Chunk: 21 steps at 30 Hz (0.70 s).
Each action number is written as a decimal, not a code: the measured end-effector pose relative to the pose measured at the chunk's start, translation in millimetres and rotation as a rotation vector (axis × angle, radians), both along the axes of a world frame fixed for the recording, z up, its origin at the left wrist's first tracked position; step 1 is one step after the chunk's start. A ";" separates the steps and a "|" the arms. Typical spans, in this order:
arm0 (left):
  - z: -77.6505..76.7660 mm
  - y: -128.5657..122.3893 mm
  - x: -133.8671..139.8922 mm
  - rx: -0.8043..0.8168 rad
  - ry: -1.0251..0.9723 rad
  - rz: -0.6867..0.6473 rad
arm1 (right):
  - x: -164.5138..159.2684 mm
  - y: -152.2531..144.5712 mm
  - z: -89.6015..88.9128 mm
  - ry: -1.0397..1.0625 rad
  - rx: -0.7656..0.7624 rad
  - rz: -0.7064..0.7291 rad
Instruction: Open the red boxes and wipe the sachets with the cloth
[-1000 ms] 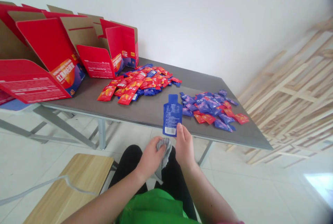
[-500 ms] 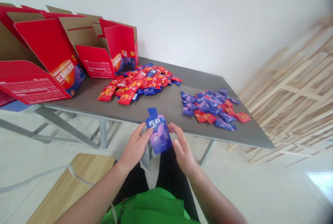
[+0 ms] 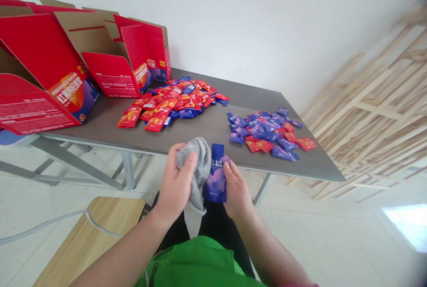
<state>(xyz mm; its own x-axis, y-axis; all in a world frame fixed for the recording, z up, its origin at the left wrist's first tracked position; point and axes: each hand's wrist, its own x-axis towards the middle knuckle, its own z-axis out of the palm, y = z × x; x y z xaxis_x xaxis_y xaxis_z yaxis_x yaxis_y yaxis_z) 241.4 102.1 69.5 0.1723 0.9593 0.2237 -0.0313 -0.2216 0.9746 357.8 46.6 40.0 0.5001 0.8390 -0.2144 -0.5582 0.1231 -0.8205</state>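
My left hand (image 3: 176, 184) is closed around a crumpled grey cloth (image 3: 197, 162), part of which hangs below the fingers. My right hand (image 3: 237, 189) grips the right edge of a blue and purple pouch (image 3: 215, 180), thumb on its printed front. The pouch is upright, its narrow neck at the top, and the cloth is right beside its left edge. Both hands are above my lap, in front of the table's near edge. Beyond them on the table lie a pile of mostly red pouches (image 3: 167, 105) and a pile of mostly purple ones (image 3: 263, 129).
Several open red cartons (image 3: 110, 75) stand at the left of the grey table (image 3: 213, 127). A wooden stool (image 3: 96, 229) with a pale cable (image 3: 50, 222) across it is at lower left. Wooden slat frames (image 3: 373, 118) lean at the right.
The pouch has passed from my left hand to my right. The cloth, earlier mostly hidden behind the pouch, now shows in my left hand. The view has shifted slightly.
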 end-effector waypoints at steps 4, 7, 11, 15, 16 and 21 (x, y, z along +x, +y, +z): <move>-12.4 -21.9 16.5 0.459 0.341 -0.298 | -6.2 11.3 13.2 0.051 0.125 -0.002; -36.0 -31.3 14.4 0.478 0.454 -0.410 | 4.5 18.9 16.0 0.042 0.110 -0.076; -64.3 -24.6 -2.1 0.380 0.643 -0.515 | 28.1 20.2 7.9 0.044 0.112 -0.153; -66.9 -15.6 -14.0 0.244 0.577 -0.367 | 45.8 17.9 -0.8 0.009 0.098 -0.320; -62.5 -14.8 -14.9 0.245 0.519 -0.282 | 46.3 17.6 -2.1 0.002 0.081 -0.350; -38.4 -16.3 -3.8 0.443 0.355 -0.240 | 25.5 18.8 -1.6 0.011 0.040 -0.196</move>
